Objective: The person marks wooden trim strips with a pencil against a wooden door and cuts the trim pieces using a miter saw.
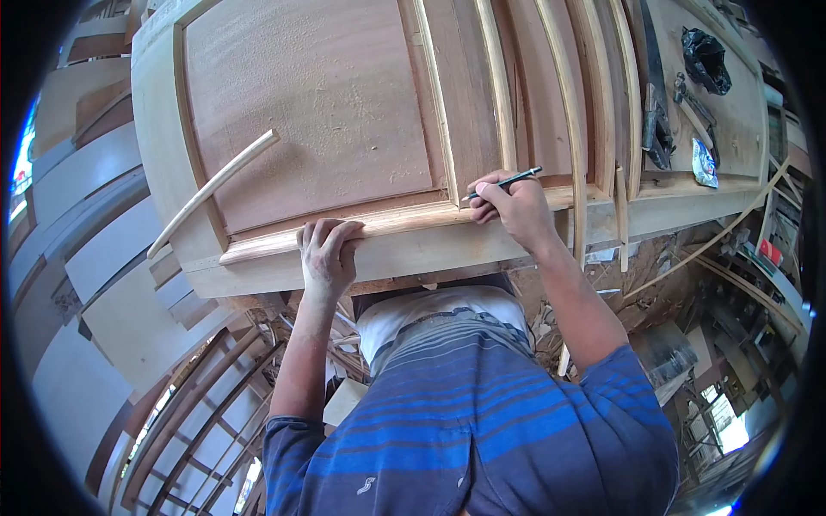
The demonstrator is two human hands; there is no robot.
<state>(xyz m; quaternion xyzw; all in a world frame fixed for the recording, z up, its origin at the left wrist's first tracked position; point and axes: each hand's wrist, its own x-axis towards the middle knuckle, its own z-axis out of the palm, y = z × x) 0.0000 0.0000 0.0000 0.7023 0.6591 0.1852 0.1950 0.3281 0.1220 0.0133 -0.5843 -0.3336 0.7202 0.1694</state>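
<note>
My left hand (329,254) has its fingers curled over a pale wooden moulding strip (379,222) that lies along the near edge of a panelled wooden door (301,103). My right hand (509,205) grips a dark green pencil (521,175), its point down at the corner where this strip meets a vertical moulding (437,103). A short loose strip (215,189) rests diagonally across the door's left frame. Several long moulding strips (568,103) lie lengthwise to the right of my hand, some overhanging the edge.
At the right lie a hammer (695,116), dark metal tools (656,129), a black plastic bag (705,62) and a silver packet (704,163). Stacked boards (120,292) and slatted frames (189,430) stand at the left. Scraps and shavings (654,284) litter the floor below.
</note>
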